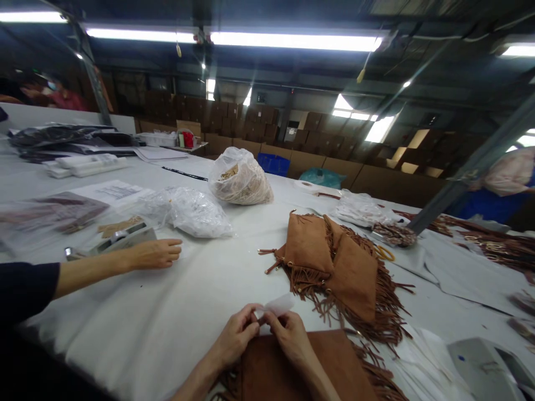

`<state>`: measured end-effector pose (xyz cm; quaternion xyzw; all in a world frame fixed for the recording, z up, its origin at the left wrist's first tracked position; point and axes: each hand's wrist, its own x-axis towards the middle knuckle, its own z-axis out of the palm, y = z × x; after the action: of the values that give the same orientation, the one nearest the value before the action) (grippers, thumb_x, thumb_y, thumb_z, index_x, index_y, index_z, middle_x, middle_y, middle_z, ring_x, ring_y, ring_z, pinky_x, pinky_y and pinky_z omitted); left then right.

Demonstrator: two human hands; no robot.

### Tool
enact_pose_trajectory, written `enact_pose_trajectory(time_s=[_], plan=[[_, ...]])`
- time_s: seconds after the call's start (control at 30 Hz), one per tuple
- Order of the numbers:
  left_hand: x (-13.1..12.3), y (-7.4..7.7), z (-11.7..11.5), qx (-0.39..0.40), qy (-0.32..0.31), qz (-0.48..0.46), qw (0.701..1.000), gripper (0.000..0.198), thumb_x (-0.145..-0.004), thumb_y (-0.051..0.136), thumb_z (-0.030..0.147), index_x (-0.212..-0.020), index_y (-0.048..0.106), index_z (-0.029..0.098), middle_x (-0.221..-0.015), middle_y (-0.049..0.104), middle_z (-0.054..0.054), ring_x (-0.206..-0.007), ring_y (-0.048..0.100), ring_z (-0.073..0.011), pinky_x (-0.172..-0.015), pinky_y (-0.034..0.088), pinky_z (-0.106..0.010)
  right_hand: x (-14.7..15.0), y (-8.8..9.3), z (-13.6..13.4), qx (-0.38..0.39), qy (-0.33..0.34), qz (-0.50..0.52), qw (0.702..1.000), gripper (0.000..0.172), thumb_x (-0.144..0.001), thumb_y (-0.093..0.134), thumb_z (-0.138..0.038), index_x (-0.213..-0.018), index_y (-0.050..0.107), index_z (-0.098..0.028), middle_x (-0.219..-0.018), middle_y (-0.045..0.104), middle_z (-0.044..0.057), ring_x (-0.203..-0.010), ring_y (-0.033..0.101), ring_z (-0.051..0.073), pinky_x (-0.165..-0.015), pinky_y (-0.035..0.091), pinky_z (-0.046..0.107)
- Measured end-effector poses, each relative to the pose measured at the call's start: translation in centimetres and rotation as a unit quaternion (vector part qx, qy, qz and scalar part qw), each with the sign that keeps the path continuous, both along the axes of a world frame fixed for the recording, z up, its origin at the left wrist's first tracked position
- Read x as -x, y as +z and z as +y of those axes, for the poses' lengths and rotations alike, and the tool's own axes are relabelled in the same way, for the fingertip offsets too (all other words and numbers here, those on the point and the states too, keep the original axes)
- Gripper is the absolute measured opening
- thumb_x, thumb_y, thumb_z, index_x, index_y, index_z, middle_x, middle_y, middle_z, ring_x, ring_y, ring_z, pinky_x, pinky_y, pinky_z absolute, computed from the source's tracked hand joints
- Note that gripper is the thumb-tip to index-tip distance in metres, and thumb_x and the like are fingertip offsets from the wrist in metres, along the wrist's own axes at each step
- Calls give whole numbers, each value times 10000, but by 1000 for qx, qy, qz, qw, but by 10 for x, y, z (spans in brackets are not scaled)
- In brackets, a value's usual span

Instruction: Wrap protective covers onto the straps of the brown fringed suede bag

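Note:
My left hand [237,337] and my right hand [291,335] meet with fingers pinched at the top edge of a brown fringed bag [273,370] lying close to me. Between the fingertips they hold a small translucent white sheet [281,304], its free end pointing up to the right. A small brown part shows under it between my hands; I cannot make out what it is. Just beyond my right hand lies a pile of similar brown fringed bags [355,273] with tassels and small metal rings.
At left a co-worker's hand [156,254] reaches over the table beside a tape dispenser [121,238]. Clear plastic bags [196,214] and a sack [242,181] stand beyond. Yellow-handled scissors [384,253], white sheets [430,359] and a grey device [489,365] lie right.

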<state>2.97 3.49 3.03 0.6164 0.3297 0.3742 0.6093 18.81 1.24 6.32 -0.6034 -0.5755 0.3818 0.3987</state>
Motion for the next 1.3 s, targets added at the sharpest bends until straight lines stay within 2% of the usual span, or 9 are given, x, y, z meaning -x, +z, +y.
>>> enact_pose_trajectory(time_s=[0.13,0.33,0.47,0.63,0.8,0.97,1.07,1.17,1.3], plan=[[-1,-5,-2,42,36,-67,996,597,-789,532,237,-1306,234,201,-706,501,45,-688,491,-126,-715,366,-267,5,3,4,-7,53,23,998,303,-777,560,-422,-688,654,-148,-661,619,10,-646,516,157,-579,364,232],[8,-11,-4,55,26,-112,992,615,-737,492,110,-1285,241,233,-902,559,-23,-882,555,-158,-849,387,-311,19,-6,8,-3,-3,93,996,195,-702,635,-351,-686,622,-157,-614,599,-1,-592,507,140,-565,381,235],[22,-12,-6,12,75,35,996,617,-700,499,101,-1278,336,241,-1037,586,-58,-937,567,-182,-862,393,-315,22,-8,10,24,1,137,990,211,-663,676,-352,-719,645,-151,-593,603,-9,-520,468,115,-516,359,229],[31,-9,-11,-32,97,155,983,548,-698,490,114,-1235,466,222,-838,666,-19,-797,585,-186,-771,398,-291,21,-3,12,47,33,133,989,220,-683,660,-341,-762,684,-137,-575,587,-20,-508,433,101,-501,329,217],[27,-8,-14,-27,151,163,975,493,-699,490,129,-1184,521,211,-725,655,6,-694,587,-172,-694,403,-267,22,-9,9,39,73,61,995,174,-693,638,-303,-647,664,-137,-577,598,-21,-554,473,121,-513,325,210],[30,-7,-12,-33,140,149,978,454,-743,481,177,-1196,519,191,-742,657,-4,-694,585,-170,-682,410,-260,30,-15,6,18,88,-50,995,168,-698,625,-268,-581,628,-148,-557,590,-17,-553,465,127,-499,283,214],[32,-5,-4,-76,124,158,977,271,-774,470,219,-973,651,185,-826,664,-40,-765,580,-180,-703,402,-261,31,-14,7,14,121,-77,990,139,-699,629,-255,-599,637,-159,-602,616,-6,-592,488,141,-517,296,217],[30,-6,6,-97,104,202,969,203,-762,481,222,-674,658,174,-683,633,-22,-680,556,-171,-631,372,-251,25,-14,9,15,127,-75,989,88,-686,647,-247,-677,670,-163,-644,624,-4,-617,498,143,-539,319,218],[25,-11,9,-102,101,226,963,192,-763,484,213,-626,613,174,-614,588,-6,-633,523,-163,-609,338,-252,12,-10,14,26,73,-12,997,316,-691,665,-325,-957,675,-155,-693,625,2,-632,508,146,-568,364,225]])
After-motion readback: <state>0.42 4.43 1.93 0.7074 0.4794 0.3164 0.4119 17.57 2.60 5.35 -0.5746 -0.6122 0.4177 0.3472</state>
